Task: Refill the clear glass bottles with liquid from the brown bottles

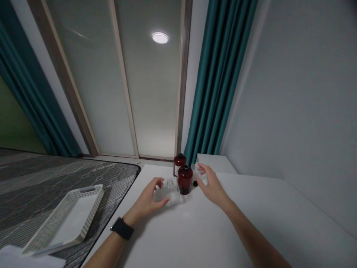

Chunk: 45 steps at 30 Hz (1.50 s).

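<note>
Four-sided in look, a clear glass bottle [170, 188] with a short neck stands on the white table. My left hand [152, 195] curves at its left side, fingers and thumb apart; whether they touch the glass I cannot tell. Just right of that bottle is a dark amber bottle [185, 181], and behind it another amber bottle [179, 162] with a pale label. My right hand [209, 183] is spread beside a second clear container [195, 169], its fingertips close to the rim and partly hiding it. A small black cap [195, 183] lies near my right thumb.
The white table [223, 230] reaches toward the wall on the right. At left, a white perforated basket [69, 216] rests on a grey patterned bedspread [117, 176], near some white paper [30, 257]. A low white box-like surface [213, 160] stands behind the table, by the teal curtain [220, 82].
</note>
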Available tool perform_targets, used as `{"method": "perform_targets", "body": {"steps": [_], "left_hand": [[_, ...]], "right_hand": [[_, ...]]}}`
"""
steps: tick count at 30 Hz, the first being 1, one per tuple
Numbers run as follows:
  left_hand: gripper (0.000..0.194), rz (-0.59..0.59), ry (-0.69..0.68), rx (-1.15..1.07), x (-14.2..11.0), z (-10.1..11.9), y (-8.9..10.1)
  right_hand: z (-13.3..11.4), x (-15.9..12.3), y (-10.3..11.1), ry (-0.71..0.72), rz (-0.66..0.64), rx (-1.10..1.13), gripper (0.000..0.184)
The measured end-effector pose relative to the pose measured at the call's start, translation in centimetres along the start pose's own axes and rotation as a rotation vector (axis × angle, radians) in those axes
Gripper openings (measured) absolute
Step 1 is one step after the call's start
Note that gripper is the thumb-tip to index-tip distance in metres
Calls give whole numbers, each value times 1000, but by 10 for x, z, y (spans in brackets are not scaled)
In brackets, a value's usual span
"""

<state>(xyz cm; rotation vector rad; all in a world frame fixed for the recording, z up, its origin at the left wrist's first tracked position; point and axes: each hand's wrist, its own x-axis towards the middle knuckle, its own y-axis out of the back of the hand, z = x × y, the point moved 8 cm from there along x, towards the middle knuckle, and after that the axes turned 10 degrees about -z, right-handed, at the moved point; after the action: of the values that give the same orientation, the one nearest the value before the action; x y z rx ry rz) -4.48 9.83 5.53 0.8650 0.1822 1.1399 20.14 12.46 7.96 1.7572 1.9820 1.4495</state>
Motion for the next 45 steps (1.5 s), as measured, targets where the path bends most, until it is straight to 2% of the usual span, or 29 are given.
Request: {"method": "perform_targets", "body": {"steps": [4, 9, 12, 17, 24, 29, 39, 45], "left_hand": [[45, -31, 4, -47, 0, 7, -22], [53, -157, -9, -107, 1, 17, -58], [53, -193, -6, -141, 1, 19, -69], [55, -181, 18, -167, 0, 17, -73], [53, -207, 1, -171, -1, 16, -77], [51, -217, 2, -170, 1, 14, -81], [52, -213, 4, -160, 2, 14, -82], [52, -190, -15, -149, 0, 13, -80]], "right_hand": [[14, -30, 6, -21, -40, -66, 27], [22, -70, -3, -40, -121, -133, 23], [18, -78, -11, -30, -164, -157, 23], [26, -75, -10, -51, -142, -229, 19], [81, -79, 18, -192, -40, -412, 10], [107, -84, 19, -295, -21, -491, 11], [115, -84, 12, -351, 22, -498, 17], [109, -82, 22, -333, 157, -420, 13]]}}
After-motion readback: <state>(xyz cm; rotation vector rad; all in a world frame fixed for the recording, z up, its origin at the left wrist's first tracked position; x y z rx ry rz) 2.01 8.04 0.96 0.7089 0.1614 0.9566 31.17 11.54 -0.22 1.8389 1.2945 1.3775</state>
